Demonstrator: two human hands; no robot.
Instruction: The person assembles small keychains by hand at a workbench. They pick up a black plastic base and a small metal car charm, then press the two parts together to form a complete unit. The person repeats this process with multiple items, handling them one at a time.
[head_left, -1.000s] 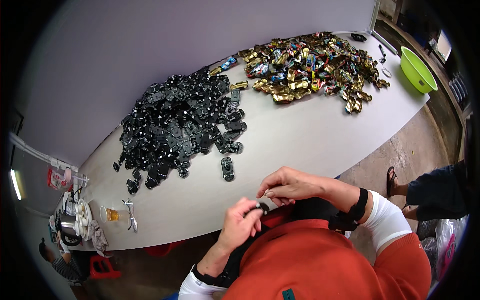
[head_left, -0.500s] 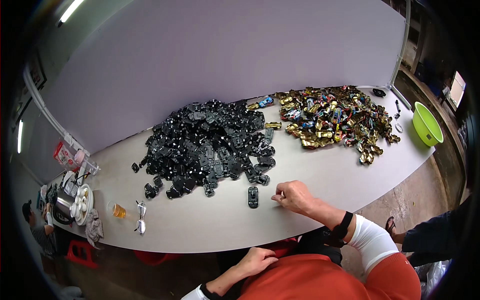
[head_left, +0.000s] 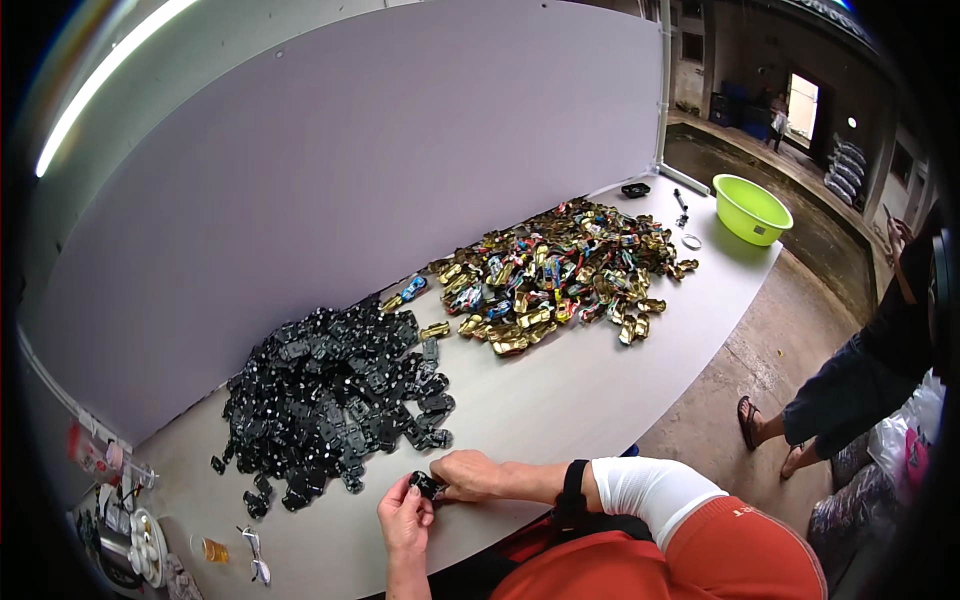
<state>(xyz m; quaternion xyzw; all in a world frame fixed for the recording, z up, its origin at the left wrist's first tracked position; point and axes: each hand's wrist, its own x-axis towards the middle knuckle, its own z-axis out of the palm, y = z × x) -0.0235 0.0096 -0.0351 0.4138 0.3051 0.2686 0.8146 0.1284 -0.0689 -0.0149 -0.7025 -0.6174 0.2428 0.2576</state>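
A black toy car chassis (head_left: 427,485) is held between my two hands over the near part of the table. My left hand (head_left: 405,517) grips its left end with thumb and fingers. From the right, my right hand (head_left: 468,474) closes on its other end, and those fingertips are partly hidden. Just beyond my hands spreads a heap of similar black chassis (head_left: 320,395). Farther to the right lies a pile of shiny toy car bodies (head_left: 560,275), mostly gold, with some blue and red.
Glasses (head_left: 256,556) and a cup of amber drink (head_left: 214,549) stand at the left, near a white tray of small cups (head_left: 150,548). A green basin (head_left: 752,211) sits at the table's far right corner. A person (head_left: 840,370) stands at the right. A grey panel (head_left: 350,150) backs the table.
The view has turned to the right. My left hand has come up from my lap. The chassis that lay alone on the table is now off it, between both hands.
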